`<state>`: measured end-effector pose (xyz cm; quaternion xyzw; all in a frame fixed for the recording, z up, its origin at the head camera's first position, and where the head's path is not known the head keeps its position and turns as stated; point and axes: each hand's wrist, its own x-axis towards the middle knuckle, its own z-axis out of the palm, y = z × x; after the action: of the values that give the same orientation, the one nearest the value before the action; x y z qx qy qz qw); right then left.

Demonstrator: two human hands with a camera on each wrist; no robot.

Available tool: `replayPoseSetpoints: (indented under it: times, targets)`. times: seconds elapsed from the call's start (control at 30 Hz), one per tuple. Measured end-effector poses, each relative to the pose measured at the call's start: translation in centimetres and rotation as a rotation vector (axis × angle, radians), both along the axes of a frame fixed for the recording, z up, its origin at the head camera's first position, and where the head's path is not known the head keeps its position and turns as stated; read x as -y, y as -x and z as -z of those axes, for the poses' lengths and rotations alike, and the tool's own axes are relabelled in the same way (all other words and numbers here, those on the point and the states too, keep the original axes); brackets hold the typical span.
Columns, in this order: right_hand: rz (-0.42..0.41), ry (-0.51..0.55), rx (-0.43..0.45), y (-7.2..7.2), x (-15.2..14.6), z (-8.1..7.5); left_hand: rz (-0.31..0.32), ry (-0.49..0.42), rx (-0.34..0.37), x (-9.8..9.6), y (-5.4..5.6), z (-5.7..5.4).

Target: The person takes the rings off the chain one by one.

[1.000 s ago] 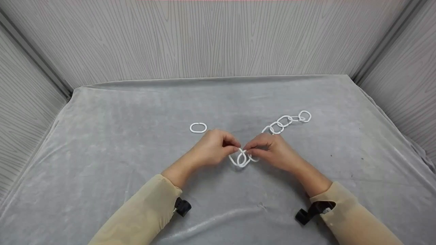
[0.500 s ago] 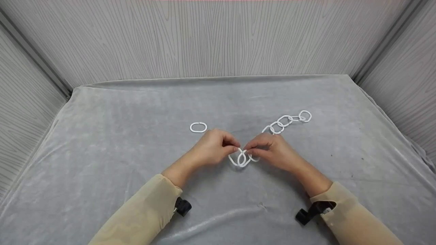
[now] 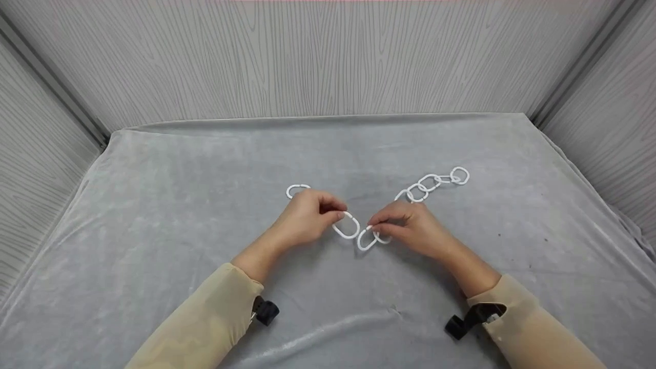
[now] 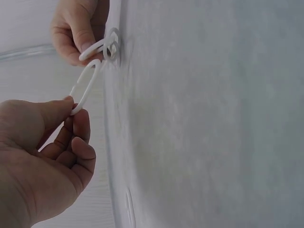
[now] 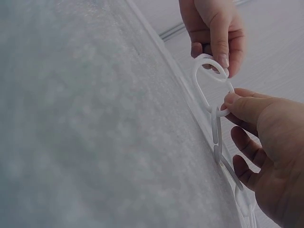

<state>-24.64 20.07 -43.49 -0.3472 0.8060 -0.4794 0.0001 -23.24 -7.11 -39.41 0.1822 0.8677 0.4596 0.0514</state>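
Note:
In the head view my left hand pinches a single white oval chain link between thumb and fingertip. My right hand pinches the end link of a white link chain. A narrow gap shows between the two links there, while in the right wrist view the left hand's link overlaps the chain's end link. The chain runs behind the right hand, which hides part of it, and on toward the back right. Another loose white link lies on the cloth, partly hidden behind my left hand.
A grey cloth with some creases covers the table. Pale wood-grain panels stand behind it and on both sides. Black wrist cameras sit at both sleeves.
My left hand has moved left and slightly up with its link, which crossed the chain's end link before and now sits apart from it in the head view. The right hand has stayed put.

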Motion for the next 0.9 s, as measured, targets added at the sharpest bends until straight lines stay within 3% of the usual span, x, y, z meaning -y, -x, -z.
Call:
replayPoseSetpoints:
  times: [0.3, 0.6, 0.9]
  targets:
    - [0.005, 0.015, 0.014, 0.0, 0.0, 0.0, -0.158, -0.061, 0.003, 3.6, 0.7, -0.2]
    - [0.005, 0.018, 0.004, 0.0, 0.0, 0.2, -0.288, -0.104, 0.001, 7.6, 2.0, 0.0]
    - [0.004, 0.014, 0.004, 0.0, 0.0, 0.1, -0.384, -0.089, 0.035, 10.0, 3.2, 1.0]
